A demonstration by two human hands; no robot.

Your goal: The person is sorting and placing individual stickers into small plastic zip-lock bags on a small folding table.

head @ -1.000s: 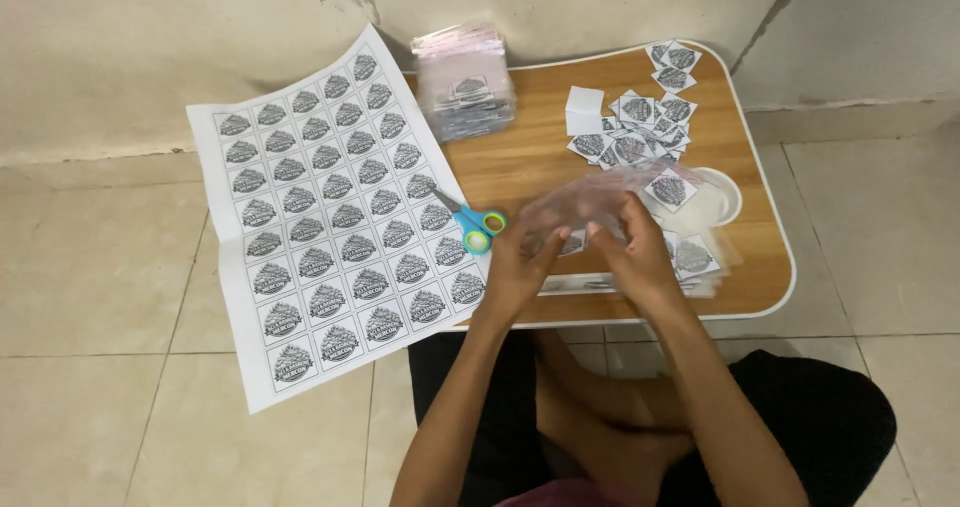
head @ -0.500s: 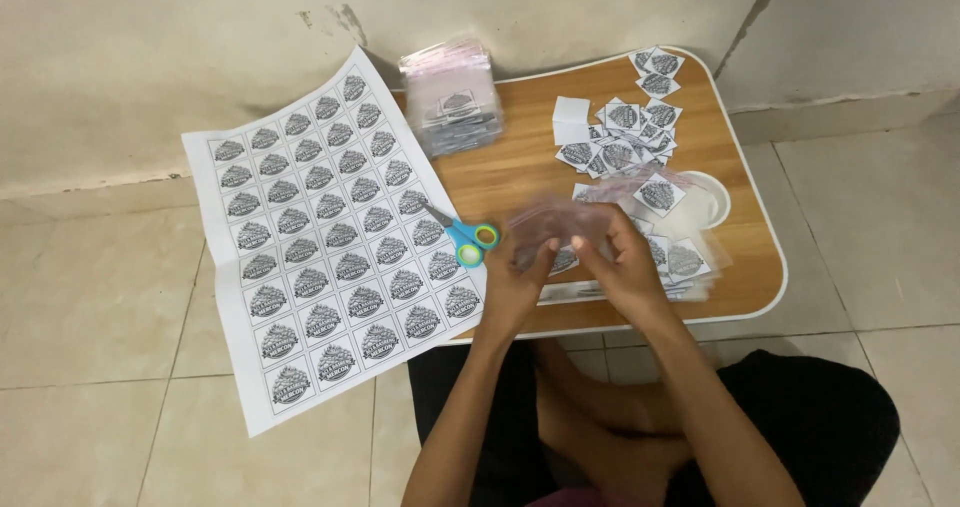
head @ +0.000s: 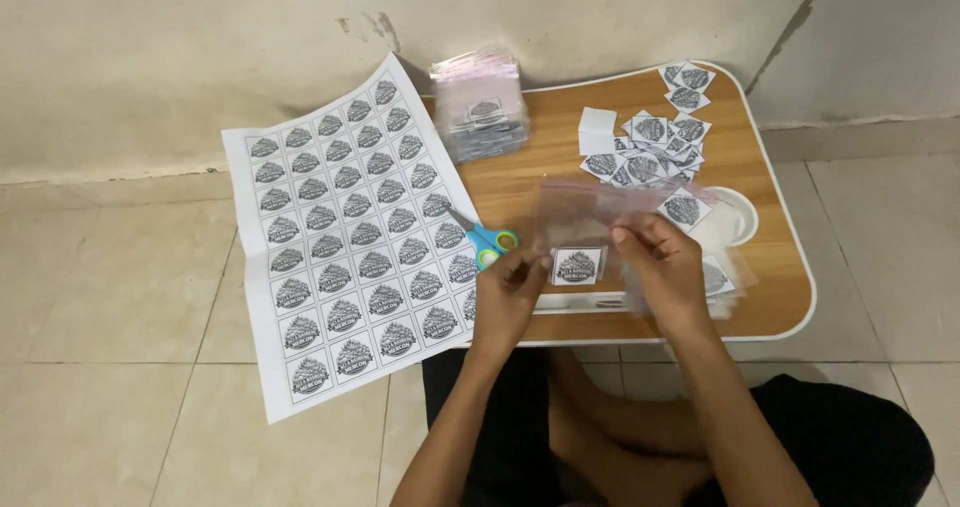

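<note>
Head view: left hand (head: 508, 289) and right hand (head: 665, 267) both pinch clear plastic bag (head: 590, 225) above wooden counter (head: 770, 267) — printed label (head: 578, 266) inside bag (low, between hands). Scissors (head: 487, 240) just left, on printed sheet (head: 345, 232).

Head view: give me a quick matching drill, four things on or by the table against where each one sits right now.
Things:
1. scissors
2. printed sheet
3. stack of clear bags
4. cut label

Places:
A. far edge of the table, by the wall
B. inside the clear bag held by both hands
C. hanging off the table's left side
D. on the table beside the left hand

Pairs: 1-D, 2-C, 3-A, 4-B
</note>
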